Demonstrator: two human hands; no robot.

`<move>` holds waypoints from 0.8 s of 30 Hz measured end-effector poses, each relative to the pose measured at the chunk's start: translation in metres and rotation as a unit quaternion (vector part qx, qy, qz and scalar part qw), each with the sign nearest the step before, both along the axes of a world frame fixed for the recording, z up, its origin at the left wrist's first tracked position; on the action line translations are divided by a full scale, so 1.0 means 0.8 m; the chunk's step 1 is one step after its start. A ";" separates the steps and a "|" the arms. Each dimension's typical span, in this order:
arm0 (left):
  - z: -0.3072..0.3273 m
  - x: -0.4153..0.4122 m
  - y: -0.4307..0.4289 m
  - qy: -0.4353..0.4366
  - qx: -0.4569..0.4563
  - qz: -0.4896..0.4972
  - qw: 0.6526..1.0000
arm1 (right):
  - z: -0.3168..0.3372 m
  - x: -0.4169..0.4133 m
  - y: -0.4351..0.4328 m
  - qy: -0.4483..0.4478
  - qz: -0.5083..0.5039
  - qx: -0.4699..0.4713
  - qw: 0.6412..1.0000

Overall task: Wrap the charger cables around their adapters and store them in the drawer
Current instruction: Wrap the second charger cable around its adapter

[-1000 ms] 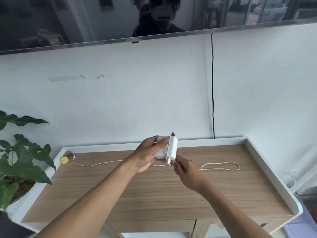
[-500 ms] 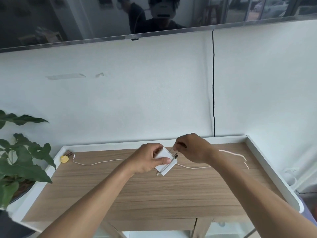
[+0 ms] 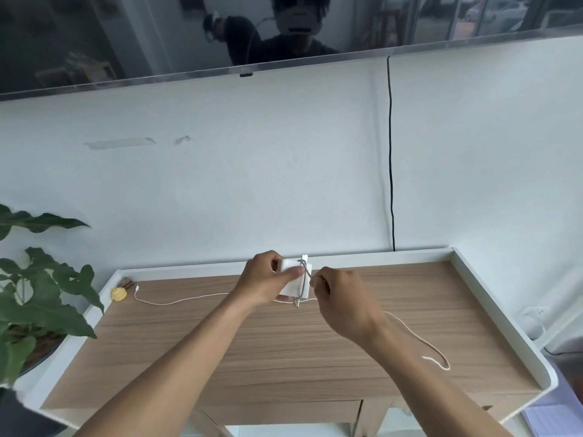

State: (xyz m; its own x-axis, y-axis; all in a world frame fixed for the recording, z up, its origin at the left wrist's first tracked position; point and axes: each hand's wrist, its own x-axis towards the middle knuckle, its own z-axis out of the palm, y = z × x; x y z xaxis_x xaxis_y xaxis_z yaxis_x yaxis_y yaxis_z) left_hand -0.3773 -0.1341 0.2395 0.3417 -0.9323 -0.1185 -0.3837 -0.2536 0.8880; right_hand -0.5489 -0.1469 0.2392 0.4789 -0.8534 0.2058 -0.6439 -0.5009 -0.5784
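My left hand (image 3: 268, 280) grips a white square adapter (image 3: 291, 280) above the back middle of the wooden desk (image 3: 284, 351). One turn of the white cable (image 3: 419, 340) crosses the adapter's right side. My right hand (image 3: 342, 302) pinches that cable just right of the adapter. The cable's slack trails under my right wrist and loops on the desk at the right. A second white cable (image 3: 176, 301) lies on the desk to the left, its plug near the back left corner. The drawer front (image 3: 277, 411) under the desktop is shut.
A small yellow object (image 3: 119, 294) sits at the desk's back left corner. A leafy plant (image 3: 34, 298) stands left of the desk. The desk has a raised white rim (image 3: 501, 313). A black wire (image 3: 391, 171) runs down the wall. A white socket (image 3: 536, 313) sits at the right.
My right hand came from behind the adapter down to its right side, laying one cable turn over it. The slack loop slid toward the front right of the desk.
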 end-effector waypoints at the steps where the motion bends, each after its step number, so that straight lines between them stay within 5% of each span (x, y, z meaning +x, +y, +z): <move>1: 0.004 -0.001 -0.001 0.054 0.007 0.013 0.998 | -0.003 -0.001 0.005 -0.028 -0.004 0.008 1.000; 10: 0.029 -0.019 -0.012 0.297 0.063 0.026 0.952 | -0.038 0.005 0.048 -0.235 -0.033 0.091 0.967; 24: 0.036 -0.041 0.003 0.274 0.027 -0.090 0.957 | -0.088 -0.011 0.007 -0.299 0.012 0.145 0.943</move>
